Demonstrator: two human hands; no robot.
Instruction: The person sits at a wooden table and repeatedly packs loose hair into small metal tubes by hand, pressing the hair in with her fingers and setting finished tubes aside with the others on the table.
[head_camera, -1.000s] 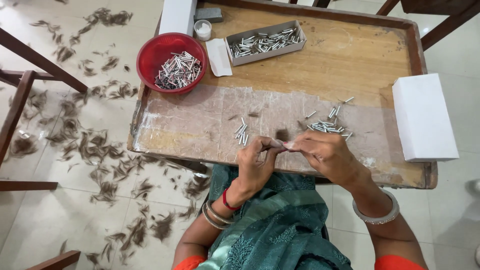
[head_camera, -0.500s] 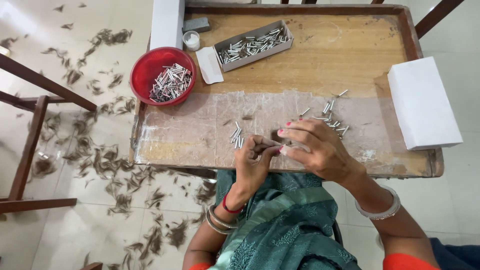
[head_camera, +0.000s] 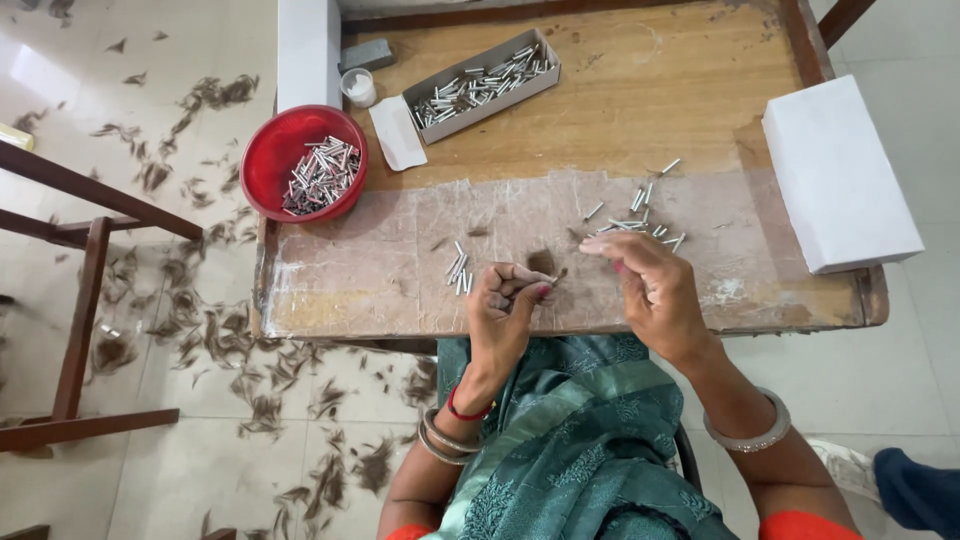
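From the head camera we look straight down on a wooden table (head_camera: 640, 100) whose near half is covered by a clear plastic sheet (head_camera: 400, 250). Our left hand (head_camera: 505, 310) sits at the near edge, about the middle, fingers curled in tight and pinching a thin metal pin (head_camera: 556, 276) that pokes out toward the right. Just beside that pin lies a small tuft of brown hair (head_camera: 541, 261) on the sheet. Our right hand (head_camera: 650, 285) hovers just right of it, loosely open with fingers stretched toward the left (we cannot tell whether anything is held in it). Beyond its fingertips, toward the middle of the table, lies a scatter of loose pins (head_camera: 635, 215); a smaller cluster of pins (head_camera: 459, 268) lies just left of the left hand.

At the left edge, overhanging it a little, stands a red bowl (head_camera: 270, 150) holding more pins. Toward the far left corner we see a grey cardboard tray (head_camera: 545, 78) full of pins, a white folded paper (head_camera: 395, 135) and a small white cup (head_camera: 358, 87). A white box (head_camera: 835, 175) rests at the right edge. Hair clippings (head_camera: 200, 330) litter the floor to the left.
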